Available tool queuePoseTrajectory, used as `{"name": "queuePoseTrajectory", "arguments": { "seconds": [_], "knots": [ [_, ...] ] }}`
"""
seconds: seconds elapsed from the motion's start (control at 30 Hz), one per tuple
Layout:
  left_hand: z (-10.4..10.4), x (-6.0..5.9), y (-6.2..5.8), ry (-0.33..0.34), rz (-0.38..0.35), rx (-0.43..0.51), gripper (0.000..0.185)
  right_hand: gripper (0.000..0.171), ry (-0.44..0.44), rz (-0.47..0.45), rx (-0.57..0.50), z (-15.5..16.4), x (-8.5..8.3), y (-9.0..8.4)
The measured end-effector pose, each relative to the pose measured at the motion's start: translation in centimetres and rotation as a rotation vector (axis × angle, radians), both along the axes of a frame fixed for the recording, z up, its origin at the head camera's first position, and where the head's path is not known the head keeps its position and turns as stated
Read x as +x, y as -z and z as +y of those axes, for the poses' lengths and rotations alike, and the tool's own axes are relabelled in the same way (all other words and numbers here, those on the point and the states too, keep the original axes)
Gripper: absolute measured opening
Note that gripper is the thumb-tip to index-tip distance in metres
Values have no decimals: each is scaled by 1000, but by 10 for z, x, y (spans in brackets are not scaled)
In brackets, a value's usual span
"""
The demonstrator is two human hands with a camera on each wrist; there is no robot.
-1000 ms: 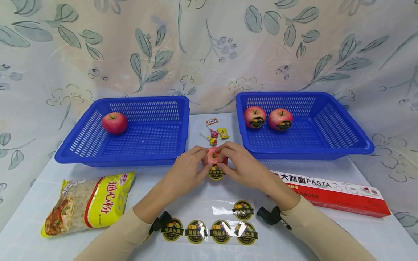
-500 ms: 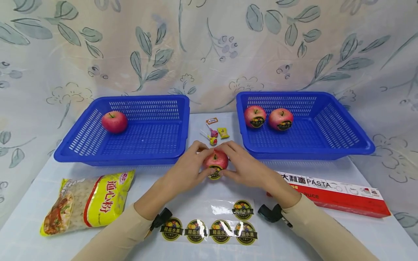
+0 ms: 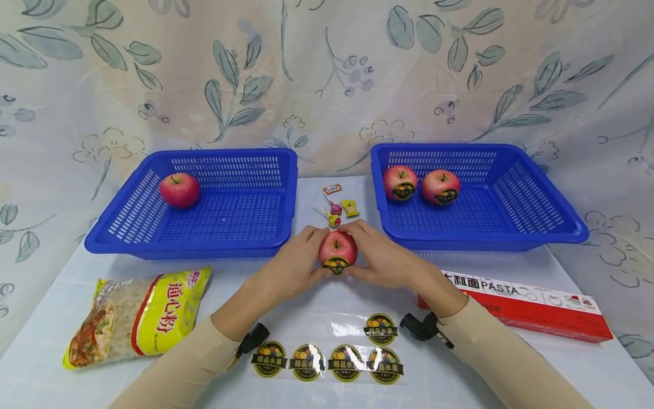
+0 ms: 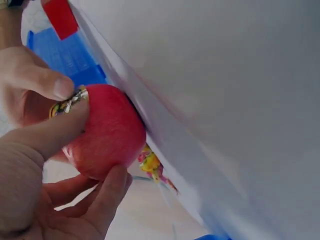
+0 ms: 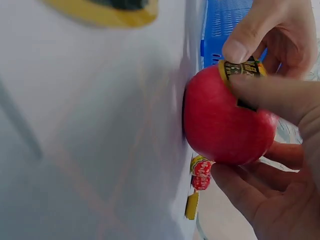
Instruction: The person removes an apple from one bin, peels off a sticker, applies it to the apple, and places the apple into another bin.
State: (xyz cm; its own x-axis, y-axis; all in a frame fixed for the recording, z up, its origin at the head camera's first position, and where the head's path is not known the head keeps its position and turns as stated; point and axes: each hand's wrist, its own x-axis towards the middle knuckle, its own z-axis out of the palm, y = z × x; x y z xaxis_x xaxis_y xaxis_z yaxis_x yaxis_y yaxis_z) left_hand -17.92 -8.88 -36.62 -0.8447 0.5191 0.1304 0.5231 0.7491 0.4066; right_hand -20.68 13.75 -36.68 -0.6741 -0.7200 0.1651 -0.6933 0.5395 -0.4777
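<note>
A red apple [image 3: 338, 244] stands on the table between my two hands, stem up. On its near side sits a round black-and-gold sticker [image 3: 335, 266]. My left hand [image 3: 293, 264] holds the apple's left side, fingers curled around the back and thumb on the sticker's left part. From the other side my right hand [image 3: 382, 260] grips it likewise, its thumb [image 5: 275, 95] over the sticker's right part. In the left wrist view the apple [image 4: 107, 135] rests against the tabletop, and the thumbs hide some of the sticker.
A blue basket [image 3: 189, 248] at left holds one plain apple [image 3: 180, 191]. Another blue basket [image 3: 485, 238] at right holds two stickered apples. Candies [image 3: 334, 209] lie behind my hands. A sticker sheet [image 3: 327, 335] lies in front, between a macaroni bag [image 3: 140, 318] and a pasta box [image 3: 541, 312].
My fingers have moved off the apple's top to its sides and back, uncovering it. The thumbs have spread apart over the sticker, which now lies against the apple's near side.
</note>
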Motion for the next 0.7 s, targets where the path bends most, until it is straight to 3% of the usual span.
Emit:
{"name": "queuePoseTrajectory", "arguments": {
  "seconds": [0.33,0.5,0.7],
  "knots": [
    [3,0,2,-36,-58,-56,84,80,-16,-55,17,-1,-4,3],
    [0,0,3,7,-15,-17,71,81,-32,-96,34,-1,-8,2],
    [-5,-1,1,21,-9,-36,57,82,-34,-68,36,4,-5,-1]
  ]
}}
